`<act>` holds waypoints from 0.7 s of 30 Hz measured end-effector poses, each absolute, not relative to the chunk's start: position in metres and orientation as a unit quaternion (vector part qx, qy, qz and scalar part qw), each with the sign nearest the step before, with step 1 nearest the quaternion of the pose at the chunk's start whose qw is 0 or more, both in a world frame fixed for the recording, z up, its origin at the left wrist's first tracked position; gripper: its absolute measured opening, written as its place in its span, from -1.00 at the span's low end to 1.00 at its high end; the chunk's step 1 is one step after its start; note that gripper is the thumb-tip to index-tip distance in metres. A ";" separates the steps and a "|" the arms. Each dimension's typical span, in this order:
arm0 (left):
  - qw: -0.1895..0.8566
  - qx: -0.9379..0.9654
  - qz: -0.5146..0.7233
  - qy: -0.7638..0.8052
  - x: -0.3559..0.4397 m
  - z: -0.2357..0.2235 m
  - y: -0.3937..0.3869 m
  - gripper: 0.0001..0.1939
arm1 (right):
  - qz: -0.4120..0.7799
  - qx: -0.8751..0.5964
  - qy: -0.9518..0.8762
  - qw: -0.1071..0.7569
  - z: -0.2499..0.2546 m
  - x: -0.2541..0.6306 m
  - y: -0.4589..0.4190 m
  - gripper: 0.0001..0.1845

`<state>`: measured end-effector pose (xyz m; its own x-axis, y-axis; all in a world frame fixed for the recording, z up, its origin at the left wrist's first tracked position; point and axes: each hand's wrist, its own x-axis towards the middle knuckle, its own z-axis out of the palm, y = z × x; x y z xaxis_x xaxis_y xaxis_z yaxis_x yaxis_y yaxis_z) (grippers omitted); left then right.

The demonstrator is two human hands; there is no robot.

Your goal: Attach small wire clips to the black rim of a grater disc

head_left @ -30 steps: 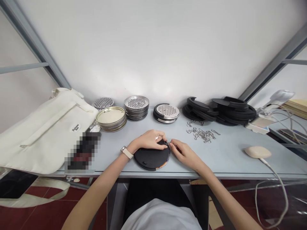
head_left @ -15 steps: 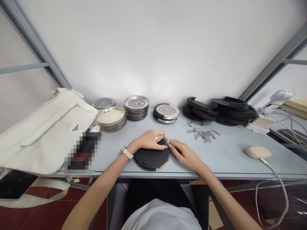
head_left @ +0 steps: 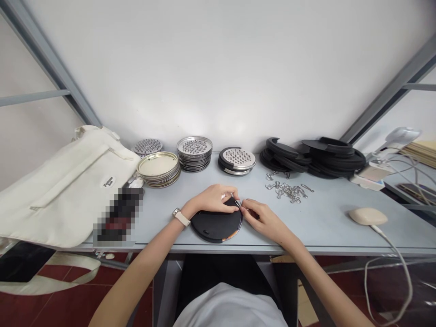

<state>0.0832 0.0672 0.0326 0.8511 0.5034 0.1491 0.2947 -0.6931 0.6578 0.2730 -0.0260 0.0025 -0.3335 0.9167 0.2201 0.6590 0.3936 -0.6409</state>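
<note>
A black round disc (head_left: 214,225) with an orange and silvery stretch along its right rim lies flat near the table's front edge. My left hand (head_left: 218,200), with a watch at its wrist, rests over the disc's far part, thumb and fingertips drawn together around a small metal wire clip (head_left: 237,203). From the right, my right hand (head_left: 257,215) pinches the same clip beside the disc's rim. Fingers partly cover the clip, so how it joins the disc is hidden.
Loose metal clips (head_left: 291,192) lie at right. Behind stand stacked grater discs (head_left: 194,147), gold lids (head_left: 158,164), a grater disc with black edging (head_left: 238,157) and black plastic pieces (head_left: 330,159). A white bag (head_left: 68,190) is left; a corded cream device (head_left: 368,216) sits right.
Both hands stay at the disc's right rim with only a slight shift of fingers around the clip. The whole view has drifted marginally.
</note>
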 end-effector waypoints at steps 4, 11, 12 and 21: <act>0.335 0.902 0.158 0.221 0.084 0.031 0.068 -0.81 | 0.229 -0.502 -0.782 0.290 0.002 0.273 -0.027 -0.70; 0.347 0.897 0.165 0.221 0.084 0.029 0.070 -0.82 | 0.235 -0.519 -0.770 0.288 0.000 0.272 -0.026 -0.73; 0.347 0.896 0.165 0.220 0.084 0.029 0.070 -0.82 | 0.234 -0.520 -0.770 0.286 0.000 0.272 -0.026 -0.73; 0.344 0.898 0.166 0.219 0.084 0.027 0.071 -0.82 | 0.222 -0.516 -0.778 0.281 0.002 0.271 -0.026 -0.72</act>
<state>0.0844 0.0715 0.0274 0.8483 0.5085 0.1476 0.2794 -0.6667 0.6910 0.2708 -0.0258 0.0016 -0.3100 0.9274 0.2092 0.6776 0.3698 -0.6356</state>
